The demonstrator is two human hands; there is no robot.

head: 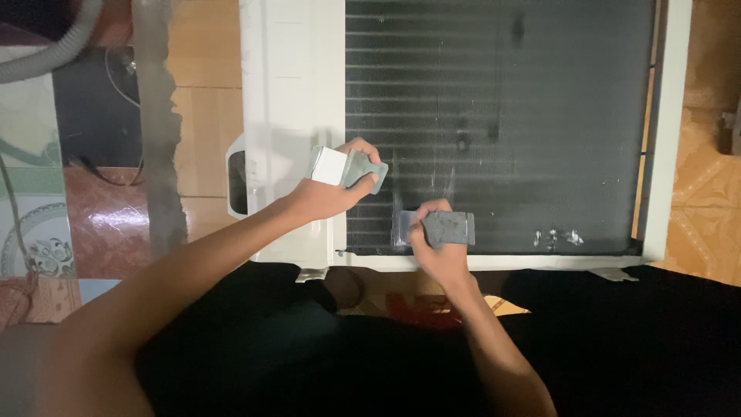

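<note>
We look down on a white air-conditioner unit lying on the tiled floor, its dark finned coil facing up. Our left hand grips a white and grey pad at the coil's left edge. Our right hand presses a grey pad against the lower fins, near some bent, shiny spots.

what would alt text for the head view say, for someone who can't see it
Seen from above, a person's left hand holds a small grey-and-white pad and the right hand presses a grey pad against the dark finned coil of a white air-conditioner unit lying on a tiled floor. A grey hose lies at far left.
</note>
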